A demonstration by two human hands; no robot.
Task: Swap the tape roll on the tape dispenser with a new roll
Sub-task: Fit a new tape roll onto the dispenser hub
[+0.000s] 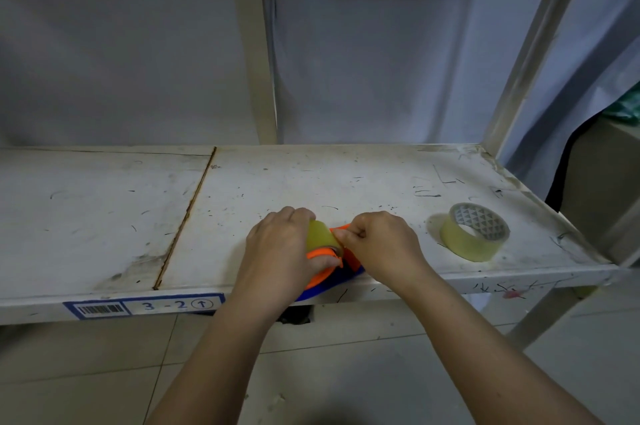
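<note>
An orange and blue tape dispenser (320, 277) lies at the front edge of the white shelf (104, 217), mostly covered by both hands. A yellowish tape roll (320, 234) sits in it. My left hand (277, 251) wraps around that roll and the dispenser from the left. My right hand (381, 244) is closed, its fingertips pinching at the right side of the roll; what they pinch is too small to tell. A second clear tape roll (474, 232), with a patterned core, lies flat on the shelf to the right, apart from both hands.
A metal upright (256, 44) stands behind the shelf and another post (530, 44) at its right end. A barcode label reading 3-2 (145, 305) is stuck on the shelf's front lip. Tiled floor lies below.
</note>
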